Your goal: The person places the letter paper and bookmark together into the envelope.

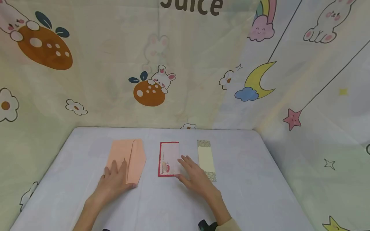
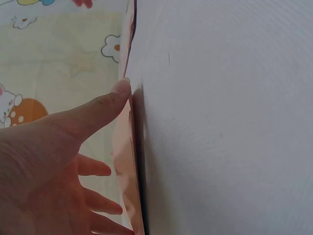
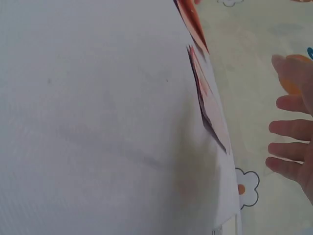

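On the left of the table lies a peach paper envelope with a folded flap along its right side. My left hand rests on its lower part, fingers spread, the thumb at the bottom edge; the left wrist view shows the thumb at the edge of the paper. A pink card with a red border lies in the middle. My right hand reaches over the card's right edge with its fingers extended. Under that hand, partly hidden, is a cream paper strip with glittery ends.
The white table ends at a back edge against a cloth backdrop printed with rabbits, oranges and flowers. A dark wrist strap shows at the right forearm.
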A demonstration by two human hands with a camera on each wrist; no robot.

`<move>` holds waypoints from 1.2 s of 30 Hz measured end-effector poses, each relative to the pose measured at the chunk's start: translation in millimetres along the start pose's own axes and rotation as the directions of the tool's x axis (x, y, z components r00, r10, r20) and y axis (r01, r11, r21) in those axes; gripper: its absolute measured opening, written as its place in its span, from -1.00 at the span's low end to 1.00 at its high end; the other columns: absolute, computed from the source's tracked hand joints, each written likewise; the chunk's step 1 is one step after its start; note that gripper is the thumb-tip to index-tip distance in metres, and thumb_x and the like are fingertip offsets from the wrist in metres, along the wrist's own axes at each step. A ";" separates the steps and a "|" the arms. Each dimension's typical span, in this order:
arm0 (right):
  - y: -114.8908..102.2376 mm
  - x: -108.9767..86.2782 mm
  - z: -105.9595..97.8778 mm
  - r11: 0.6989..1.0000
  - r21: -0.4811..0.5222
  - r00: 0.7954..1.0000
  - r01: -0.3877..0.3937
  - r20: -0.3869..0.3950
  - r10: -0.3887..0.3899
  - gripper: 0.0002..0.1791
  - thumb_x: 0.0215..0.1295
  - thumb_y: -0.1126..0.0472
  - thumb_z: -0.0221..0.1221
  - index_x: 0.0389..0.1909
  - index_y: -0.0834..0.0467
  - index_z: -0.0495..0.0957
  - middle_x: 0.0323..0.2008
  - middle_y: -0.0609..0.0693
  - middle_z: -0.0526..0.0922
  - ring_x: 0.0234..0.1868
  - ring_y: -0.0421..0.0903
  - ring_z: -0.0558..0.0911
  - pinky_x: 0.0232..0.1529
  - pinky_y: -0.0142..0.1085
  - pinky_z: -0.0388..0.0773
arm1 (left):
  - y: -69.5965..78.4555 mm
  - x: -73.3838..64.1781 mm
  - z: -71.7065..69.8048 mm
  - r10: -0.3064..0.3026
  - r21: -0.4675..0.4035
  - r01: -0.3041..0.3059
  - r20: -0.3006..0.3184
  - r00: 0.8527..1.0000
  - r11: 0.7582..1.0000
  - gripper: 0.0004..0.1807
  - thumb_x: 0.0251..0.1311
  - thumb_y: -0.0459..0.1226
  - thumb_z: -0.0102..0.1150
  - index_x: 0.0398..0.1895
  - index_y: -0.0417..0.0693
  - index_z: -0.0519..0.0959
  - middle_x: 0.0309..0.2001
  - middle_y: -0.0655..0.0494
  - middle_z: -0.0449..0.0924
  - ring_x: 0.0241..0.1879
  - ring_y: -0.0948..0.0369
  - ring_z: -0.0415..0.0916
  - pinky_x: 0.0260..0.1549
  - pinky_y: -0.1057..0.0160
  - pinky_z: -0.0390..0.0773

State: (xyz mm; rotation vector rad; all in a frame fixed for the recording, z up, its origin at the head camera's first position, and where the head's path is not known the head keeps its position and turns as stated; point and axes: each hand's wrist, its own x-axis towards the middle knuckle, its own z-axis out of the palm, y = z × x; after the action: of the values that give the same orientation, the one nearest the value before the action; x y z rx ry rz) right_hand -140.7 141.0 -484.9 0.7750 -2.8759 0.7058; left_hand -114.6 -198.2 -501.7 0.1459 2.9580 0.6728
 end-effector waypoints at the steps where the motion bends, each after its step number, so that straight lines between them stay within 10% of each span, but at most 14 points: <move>1: -1.8 1.2 1.9 1.000 -0.001 1.000 0.000 0.012 0.000 -0.32 0.39 -0.08 0.29 0.46 0.06 0.40 0.49 0.06 0.40 0.53 0.11 0.33 0.32 0.05 0.47 | 0.0 0.0 0.6 0.000 0.009 0.000 -0.003 1.000 1.000 0.20 0.10 0.20 0.43 0.56 -0.36 0.08 0.44 -0.75 -0.10 0.32 -0.76 -0.08 0.09 -0.61 0.20; 27: -56.8 50.6 52.8 0.982 -0.074 0.950 0.173 0.275 -0.147 -0.34 0.50 -0.09 0.17 0.48 0.14 0.36 0.52 0.00 0.36 0.55 -0.09 0.32 0.46 -0.18 0.32 | 0.7 0.9 1.9 0.005 0.055 -0.005 -0.014 1.000 0.998 0.15 0.09 0.20 0.44 0.52 -0.35 0.17 0.39 -0.74 0.05 0.27 -0.68 0.09 0.04 -0.54 0.30; 36: -73.3 65.1 65.3 0.976 -0.091 0.927 0.196 0.342 -0.154 -0.35 0.53 -0.10 0.13 0.51 0.07 0.33 0.53 -0.09 0.34 0.56 -0.17 0.29 0.46 -0.30 0.28 | -2.3 -0.6 5.3 0.034 0.057 -0.032 -0.035 0.999 0.998 0.03 0.11 0.23 0.40 0.55 -0.04 0.24 0.36 -0.73 0.09 0.23 -0.72 0.13 0.00 -0.55 0.33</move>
State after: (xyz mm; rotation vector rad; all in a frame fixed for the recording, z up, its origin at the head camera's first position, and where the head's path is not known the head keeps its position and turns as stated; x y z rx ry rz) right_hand -158.4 25.5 -500.3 1.2211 -3.0470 0.4021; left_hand -113.5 -198.1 -507.4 0.1896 3.0171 0.6028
